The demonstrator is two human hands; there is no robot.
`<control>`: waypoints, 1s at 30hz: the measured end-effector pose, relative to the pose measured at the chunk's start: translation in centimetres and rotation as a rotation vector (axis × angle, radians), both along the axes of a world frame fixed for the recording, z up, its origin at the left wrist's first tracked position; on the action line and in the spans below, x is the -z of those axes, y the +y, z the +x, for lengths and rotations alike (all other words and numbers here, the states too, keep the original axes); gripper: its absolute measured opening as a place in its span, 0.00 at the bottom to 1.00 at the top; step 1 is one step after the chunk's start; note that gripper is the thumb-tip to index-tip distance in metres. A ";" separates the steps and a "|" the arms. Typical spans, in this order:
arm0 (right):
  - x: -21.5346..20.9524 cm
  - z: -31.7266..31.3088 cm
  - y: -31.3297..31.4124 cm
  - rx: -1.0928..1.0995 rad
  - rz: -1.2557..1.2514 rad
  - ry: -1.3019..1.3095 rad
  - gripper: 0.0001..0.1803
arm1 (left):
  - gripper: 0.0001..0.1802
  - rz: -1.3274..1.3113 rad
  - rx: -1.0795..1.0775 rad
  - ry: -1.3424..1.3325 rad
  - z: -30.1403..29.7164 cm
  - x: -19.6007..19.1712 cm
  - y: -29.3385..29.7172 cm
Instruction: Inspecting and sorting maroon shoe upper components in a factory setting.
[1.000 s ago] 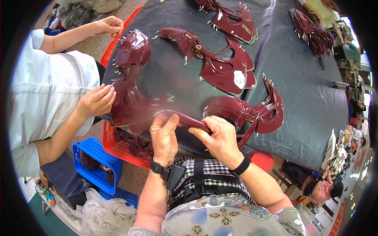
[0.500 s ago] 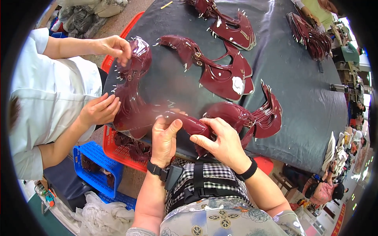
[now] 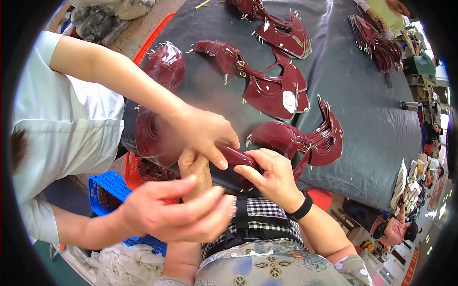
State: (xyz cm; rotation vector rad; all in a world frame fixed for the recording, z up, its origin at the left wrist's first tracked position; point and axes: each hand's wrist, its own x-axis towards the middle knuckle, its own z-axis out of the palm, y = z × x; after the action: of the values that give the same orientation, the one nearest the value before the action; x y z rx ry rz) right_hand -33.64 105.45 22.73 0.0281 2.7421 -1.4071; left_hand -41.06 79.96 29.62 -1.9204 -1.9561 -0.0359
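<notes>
A glossy dark red shoe upper (image 3: 234, 153) is stretched between my two hands at the table's near edge. My right hand (image 3: 273, 175) grips its right end, thumb on top and fingers behind. My left hand (image 3: 194, 170) is closed at its left end, partly covered by a co-worker's hands. One co-worker's hand (image 3: 207, 134) reaches over from the left and touches the same piece. The co-worker's other hand (image 3: 179, 212), blurred, passes in front of my left wrist. Stacked dark red uppers (image 3: 281, 138) lie just beyond my right hand.
More dark red uppers (image 3: 274, 90) lie in stacks on the black-covered table (image 3: 353, 143), with another bundle (image 3: 377, 45) at the far right. A rounded upper (image 3: 164, 64) sits at the left edge. Red and blue baskets (image 3: 107, 181) stand below, beside the co-worker (image 3: 67, 128).
The co-worker's hands have moved right, from the uppers at the left to my left hand and the piece I hold. My hands have hardly moved.
</notes>
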 end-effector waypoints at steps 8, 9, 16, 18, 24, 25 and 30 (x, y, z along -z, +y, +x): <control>2.4 -0.8 -0.9 -0.083 0.042 0.100 0.16 | 0.19 0.048 -0.118 -0.324 0.2 0.1 6.6; 2.6 -1.0 -1.1 -0.089 0.036 0.101 0.16 | 0.19 0.030 -0.121 -0.322 0.2 0.3 7.0; 2.3 -2.1 -1.7 -0.120 -0.019 0.107 0.11 | 0.23 -0.013 -0.319 -0.558 -0.3 1.2 7.1; 2.5 -2.6 -1.9 -0.096 -0.068 0.150 0.13 | 0.27 -0.128 -0.335 -0.566 -0.2 1.3 7.0; 2.6 -3.6 -2.6 -0.152 -0.047 0.080 0.15 | 0.26 -0.226 -0.407 -0.569 -0.3 1.2 6.5; 2.4 -3.7 -2.8 -0.177 -0.037 0.059 0.15 | 0.25 -0.324 -0.312 -0.444 -0.7 1.3 6.6; 0.7 -2.6 -2.0 -0.311 -0.127 -0.092 0.29 | 0.25 -0.318 -0.344 -0.565 -1.4 1.5 5.2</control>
State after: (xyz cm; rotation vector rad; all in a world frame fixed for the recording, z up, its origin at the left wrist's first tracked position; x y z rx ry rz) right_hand -36.20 103.49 22.01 -0.3164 2.4459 -1.4460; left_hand -42.44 85.12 28.16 -1.8656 -2.7947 -0.2023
